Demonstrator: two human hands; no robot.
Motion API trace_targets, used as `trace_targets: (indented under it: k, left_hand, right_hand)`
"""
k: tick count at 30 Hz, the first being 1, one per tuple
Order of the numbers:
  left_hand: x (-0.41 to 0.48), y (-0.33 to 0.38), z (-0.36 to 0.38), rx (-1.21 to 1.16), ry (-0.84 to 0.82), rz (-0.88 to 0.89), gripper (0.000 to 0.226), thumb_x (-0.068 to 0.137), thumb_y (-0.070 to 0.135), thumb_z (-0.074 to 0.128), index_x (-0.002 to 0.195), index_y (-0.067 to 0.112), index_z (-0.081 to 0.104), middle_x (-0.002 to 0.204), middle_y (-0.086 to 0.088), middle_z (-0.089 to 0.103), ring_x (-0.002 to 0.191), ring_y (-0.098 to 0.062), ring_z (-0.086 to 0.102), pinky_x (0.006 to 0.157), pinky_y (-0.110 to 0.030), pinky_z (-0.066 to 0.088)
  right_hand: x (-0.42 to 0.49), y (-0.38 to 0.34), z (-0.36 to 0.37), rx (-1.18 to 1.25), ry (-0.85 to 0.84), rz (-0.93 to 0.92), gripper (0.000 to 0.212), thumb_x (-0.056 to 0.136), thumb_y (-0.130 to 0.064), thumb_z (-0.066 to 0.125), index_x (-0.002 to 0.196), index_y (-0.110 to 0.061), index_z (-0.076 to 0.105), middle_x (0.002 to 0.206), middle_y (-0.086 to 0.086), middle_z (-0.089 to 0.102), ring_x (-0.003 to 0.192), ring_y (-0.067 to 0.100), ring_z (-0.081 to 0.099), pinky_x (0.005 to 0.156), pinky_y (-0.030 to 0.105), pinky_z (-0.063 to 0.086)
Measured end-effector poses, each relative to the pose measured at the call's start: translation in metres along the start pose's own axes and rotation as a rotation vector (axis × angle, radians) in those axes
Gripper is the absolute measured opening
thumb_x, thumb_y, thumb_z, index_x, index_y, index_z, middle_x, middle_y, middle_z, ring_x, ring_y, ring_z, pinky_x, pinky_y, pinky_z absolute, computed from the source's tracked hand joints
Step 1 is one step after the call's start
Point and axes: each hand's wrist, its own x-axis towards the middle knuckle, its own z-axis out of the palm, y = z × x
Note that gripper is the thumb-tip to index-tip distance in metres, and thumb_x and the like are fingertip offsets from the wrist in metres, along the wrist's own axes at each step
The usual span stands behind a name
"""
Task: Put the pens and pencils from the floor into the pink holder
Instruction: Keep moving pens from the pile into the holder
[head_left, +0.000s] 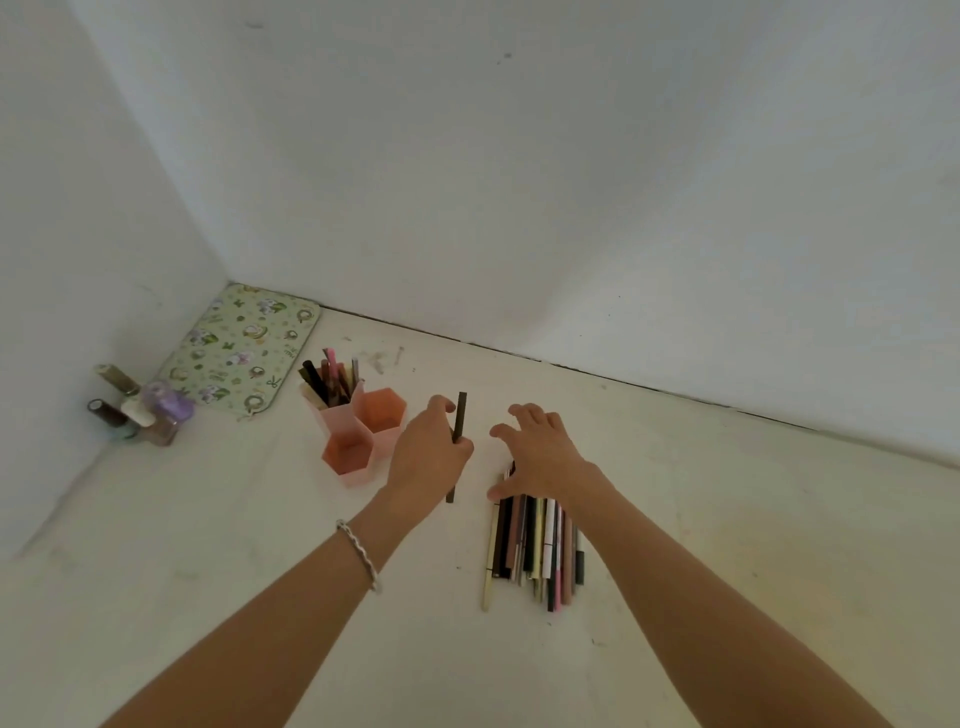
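A pink holder (347, 460) made of three hexagonal cups stands on the floor, left of centre. Its back cup (332, 410) holds several pens and pencils; the other two cups look empty. My left hand (428, 457) is just right of the holder, shut on a dark pencil (459, 415) held almost upright. A pile of several pens and pencils (535, 551) lies on the floor to the right. My right hand (540, 449) hovers over the pile's far end, fingers spread, holding nothing.
A green patterned pouch (244, 348) lies flat in the corner behind the holder. Several small bottles (137, 408) stand at the left wall. White walls (571, 182) close the space at the back and the left.
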Motion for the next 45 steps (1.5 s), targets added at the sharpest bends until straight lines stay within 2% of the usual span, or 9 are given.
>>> trace_targets:
  k: [4, 12, 15, 19, 27, 32, 37, 42, 45]
  left_hand:
    - [-0.006, -0.006, -0.006, 0.001, 0.021, 0.011, 0.043, 0.09, 0.02, 0.062, 0.13, 0.022, 0.046, 0.081, 0.01, 0.06, 0.065, -0.001, 0.057, 0.047, -0.013, 0.035]
    - [-0.014, -0.023, -0.003, -0.096, 0.021, -0.009, 0.044, 0.089, 0.015, 0.065, 0.129, 0.019, 0.049, 0.078, 0.011, 0.058, 0.067, -0.002, 0.06, 0.054, -0.011, 0.043]
    - [-0.013, -0.027, -0.005, -0.103, 0.037, -0.006, 0.045, 0.089, 0.015, 0.065, 0.131, 0.019, 0.048, 0.079, 0.01, 0.057, 0.07, -0.004, 0.061, 0.06, -0.018, 0.051]
    - [-0.012, -0.029, -0.013, -0.128, 0.062, 0.031, 0.064, 0.09, 0.013, 0.064, 0.145, 0.029, 0.035, 0.083, 0.002, 0.057, 0.074, -0.011, 0.062, 0.07, -0.028, 0.058]
    - [-0.015, -0.017, -0.032, -0.22, 0.154, 0.152, 0.067, 0.089, 0.012, 0.064, 0.143, 0.039, 0.036, 0.09, 0.006, 0.053, 0.073, -0.009, 0.061, 0.063, -0.02, 0.057]
    - [-0.009, -0.018, -0.088, -0.416, 0.426, 0.301, 0.074, 0.082, 0.012, 0.065, 0.134, 0.055, 0.035, 0.089, 0.013, 0.059, 0.075, -0.001, 0.065, 0.064, -0.014, 0.056]
    - [0.009, -0.049, -0.138, -0.369, 0.679, 0.259, 0.062, 0.086, 0.011, 0.062, 0.135, 0.041, 0.037, 0.095, 0.014, 0.061, 0.087, -0.004, 0.063, 0.073, -0.029, 0.06]
    - [0.012, -0.065, -0.125, -0.131, 0.625, 0.288, 0.051, 0.088, 0.006, 0.062, 0.132, 0.027, 0.047, 0.101, 0.004, 0.063, 0.093, -0.015, 0.061, 0.088, -0.037, 0.05]
    - [0.014, -0.073, -0.117, 0.086, 0.701, 0.335, 0.015, 0.087, 0.013, 0.067, 0.1, 0.015, 0.072, 0.114, -0.007, 0.063, 0.111, -0.03, 0.057, 0.095, -0.041, 0.038]
  right_hand:
    - [0.006, 0.003, 0.014, -0.075, -0.016, 0.016, 0.096, 0.076, -0.059, 0.07, 0.151, -0.022, 0.024, 0.162, 0.016, 0.006, 0.15, 0.033, 0.0, 0.119, 0.046, 0.006]
    - [0.018, -0.001, 0.026, -0.058, 0.012, 0.057, 0.096, 0.078, -0.062, 0.066, 0.152, -0.024, 0.019, 0.161, 0.015, 0.005, 0.149, 0.033, 0.0, 0.119, 0.047, 0.006]
    - [0.028, -0.014, 0.022, -0.029, 0.128, 0.081, 0.079, 0.083, -0.059, 0.062, 0.145, -0.019, 0.033, 0.152, 0.014, 0.029, 0.143, 0.032, 0.021, 0.116, 0.042, 0.018]
    - [0.033, -0.037, 0.02, 0.027, 0.239, 0.102, 0.054, 0.091, -0.057, 0.052, 0.123, -0.014, 0.051, 0.112, 0.006, 0.063, 0.112, 0.026, 0.049, 0.097, 0.036, 0.035]
    - [0.033, -0.067, 0.032, 0.471, 0.198, 0.214, 0.041, 0.092, 0.0, 0.044, 0.131, -0.011, 0.04, 0.109, 0.011, 0.059, 0.092, 0.028, 0.061, 0.077, 0.037, 0.052]
    - [0.035, -0.063, -0.008, 0.957, 0.558, 0.323, 0.027, 0.091, -0.005, 0.053, 0.117, -0.012, 0.055, 0.103, 0.011, 0.061, 0.083, 0.019, 0.058, 0.071, 0.027, 0.046]
    - [0.027, -0.068, -0.069, 1.205, 0.913, 0.261, 0.025, 0.091, -0.005, 0.054, 0.11, -0.021, 0.052, 0.103, 0.003, 0.06, 0.076, 0.014, 0.06, 0.063, 0.015, 0.046]
    - [0.029, -0.088, -0.099, 1.284, 0.971, 0.193, 0.024, 0.092, -0.007, 0.054, 0.113, -0.019, 0.052, 0.1, 0.003, 0.063, 0.071, 0.009, 0.058, 0.062, 0.018, 0.046]
    - [0.03, -0.101, -0.106, 1.312, 1.003, 0.162, 0.023, 0.092, -0.008, 0.055, 0.111, -0.021, 0.052, 0.093, 0.001, 0.064, 0.072, 0.007, 0.059, 0.065, 0.02, 0.048]
